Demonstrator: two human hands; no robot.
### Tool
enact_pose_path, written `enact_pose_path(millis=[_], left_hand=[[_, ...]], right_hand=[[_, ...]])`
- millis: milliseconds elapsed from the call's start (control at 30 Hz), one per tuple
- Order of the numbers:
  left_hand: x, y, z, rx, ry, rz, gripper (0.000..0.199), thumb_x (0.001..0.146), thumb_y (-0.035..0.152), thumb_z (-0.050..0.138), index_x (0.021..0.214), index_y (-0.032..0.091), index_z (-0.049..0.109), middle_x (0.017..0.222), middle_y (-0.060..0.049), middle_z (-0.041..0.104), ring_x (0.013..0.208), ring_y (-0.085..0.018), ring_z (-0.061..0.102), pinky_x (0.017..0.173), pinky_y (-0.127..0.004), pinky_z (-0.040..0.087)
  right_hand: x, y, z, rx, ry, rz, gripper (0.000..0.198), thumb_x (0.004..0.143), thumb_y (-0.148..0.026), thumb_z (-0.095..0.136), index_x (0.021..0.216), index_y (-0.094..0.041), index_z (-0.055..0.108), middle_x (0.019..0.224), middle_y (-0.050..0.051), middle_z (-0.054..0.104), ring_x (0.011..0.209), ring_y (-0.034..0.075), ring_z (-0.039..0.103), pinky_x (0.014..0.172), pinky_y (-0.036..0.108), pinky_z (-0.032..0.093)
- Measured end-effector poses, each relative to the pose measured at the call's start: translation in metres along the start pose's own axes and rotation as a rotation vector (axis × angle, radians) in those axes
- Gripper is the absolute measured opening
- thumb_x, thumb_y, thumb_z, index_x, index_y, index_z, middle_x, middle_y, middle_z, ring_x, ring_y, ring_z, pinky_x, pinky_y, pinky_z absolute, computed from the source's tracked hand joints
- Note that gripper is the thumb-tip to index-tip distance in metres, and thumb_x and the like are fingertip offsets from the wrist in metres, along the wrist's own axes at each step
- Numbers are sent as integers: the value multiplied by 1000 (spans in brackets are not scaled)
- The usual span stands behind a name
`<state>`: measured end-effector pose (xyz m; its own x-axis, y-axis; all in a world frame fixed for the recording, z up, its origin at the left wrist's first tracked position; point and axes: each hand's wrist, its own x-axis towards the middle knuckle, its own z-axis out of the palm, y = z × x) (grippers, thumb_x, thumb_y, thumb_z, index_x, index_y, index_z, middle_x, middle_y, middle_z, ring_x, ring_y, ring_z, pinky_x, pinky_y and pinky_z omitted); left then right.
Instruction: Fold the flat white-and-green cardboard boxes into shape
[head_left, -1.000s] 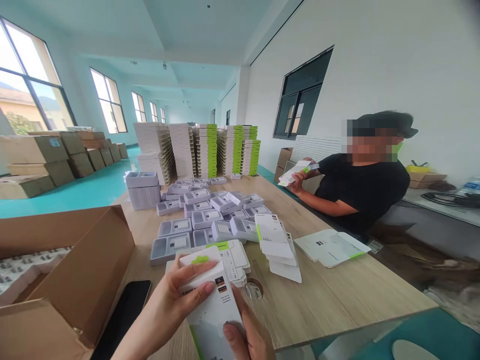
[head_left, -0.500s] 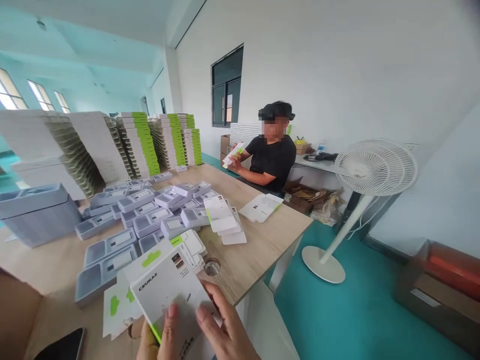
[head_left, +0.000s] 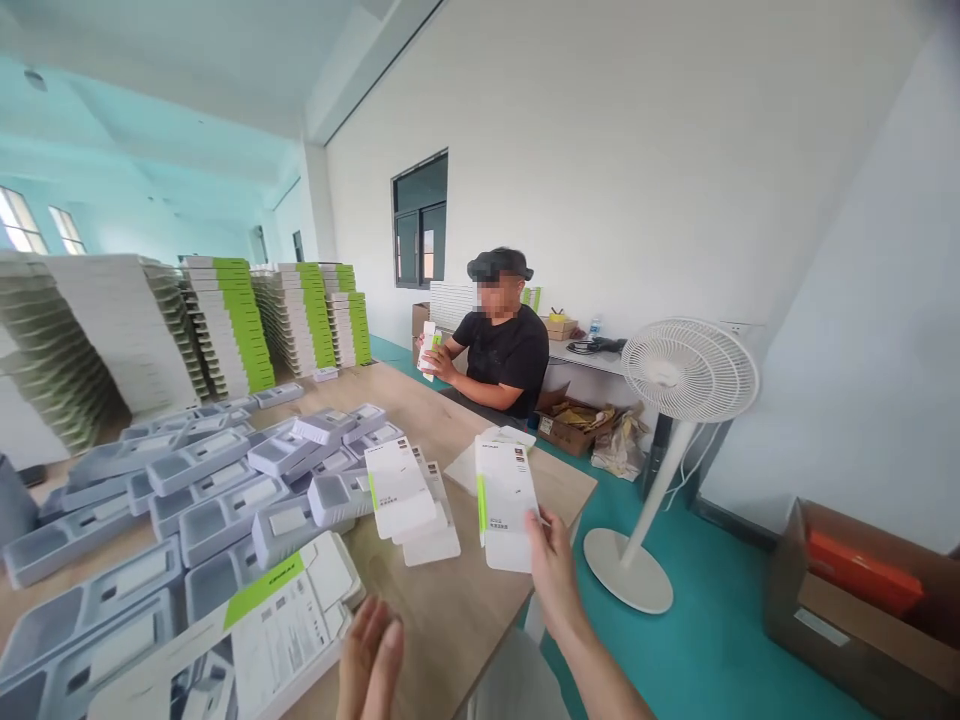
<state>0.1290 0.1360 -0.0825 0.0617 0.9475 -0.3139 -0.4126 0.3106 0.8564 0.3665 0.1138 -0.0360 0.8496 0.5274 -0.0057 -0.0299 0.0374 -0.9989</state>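
Note:
My right hand (head_left: 553,560) grips the lower right edge of a flat white carton (head_left: 504,500) with a green strip along its left side, thumb on its face. The carton is over the right part of the table, in front of other flat sheets. Lower down, my left hand (head_left: 371,645) is half curled, with nothing in it. It is beside a stack of flat cartons (head_left: 281,630) with a green band and printed text. Several fanned flat cartons (head_left: 397,490) rest on the table between the trays and the held carton.
Many grey moulded trays (head_left: 217,510) are heaped at the left. Tall stacks of white and green boxes (head_left: 232,330) rise behind them. Across the table sits a co-worker (head_left: 502,350) holding a carton. A white fan (head_left: 686,375) and an open cardboard box (head_left: 847,610) stand on the right.
The carton that both hands held near me has moved away and to the right in my right hand. My left hand has let go of it. The view has shifted.

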Motion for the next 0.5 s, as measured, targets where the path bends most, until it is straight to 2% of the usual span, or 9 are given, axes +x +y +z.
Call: enact_pose_path(millis=[33, 100, 133, 200, 267, 367, 500], left_hand=[[9, 14, 12, 24, 2, -45, 81, 66, 71, 87, 133, 32, 62, 155, -15, 62, 154, -40, 46, 121, -50, 43], [25, 41, 39, 27, -11, -68, 80, 78, 69, 80, 145, 33, 56, 163, -15, 54, 158, -40, 40, 125, -58, 35], [32, 52, 52, 27, -32, -80, 77, 81, 68, 78, 147, 34, 57, 162, -14, 55, 157, -40, 42, 123, -60, 38], [44, 65, 76, 23, -78, -109, 62, 90, 61, 73, 142, 29, 63, 153, -16, 65, 148, -39, 55, 115, -56, 50], [54, 69, 93, 28, -83, -121, 46, 98, 47, 68, 138, 24, 65, 146, -17, 70, 138, -36, 64, 107, -49, 57], [70, 67, 110, 47, -51, -87, 37, 103, 32, 62, 139, 23, 63, 151, -14, 67, 140, -30, 63, 108, -42, 57], [85, 72, 119, 73, -80, -76, 37, 101, 34, 64, 136, 23, 65, 155, -12, 64, 149, -30, 53, 117, -48, 50]], right_hand=[[13, 3, 6, -33, -16, -11, 73, 75, -76, 63, 119, -18, 61, 111, 19, 80, 98, 38, 77, 74, 43, 61], [31, 12, 18, -97, -64, -36, 63, 77, -70, 64, 112, -19, 67, 106, 18, 81, 96, 38, 77, 75, 43, 60], [35, 16, 22, -123, -93, -50, 57, 78, -67, 64, 109, -19, 69, 106, 18, 82, 97, 38, 77, 77, 43, 60], [41, 24, 30, -154, -145, -84, 50, 85, -62, 63, 109, -20, 73, 111, 17, 82, 103, 37, 77, 80, 42, 60], [46, 30, 36, -168, -181, -121, 44, 95, -55, 60, 116, -20, 74, 120, 15, 80, 109, 33, 75, 85, 42, 61], [64, 33, 50, -204, -197, -181, 31, 105, -42, 63, 124, -19, 71, 126, 11, 75, 110, 26, 73, 93, 44, 61], [96, 34, 70, -314, -171, -282, 31, 104, -37, 69, 129, -19, 68, 131, 10, 70, 110, 25, 72, 94, 47, 62]])
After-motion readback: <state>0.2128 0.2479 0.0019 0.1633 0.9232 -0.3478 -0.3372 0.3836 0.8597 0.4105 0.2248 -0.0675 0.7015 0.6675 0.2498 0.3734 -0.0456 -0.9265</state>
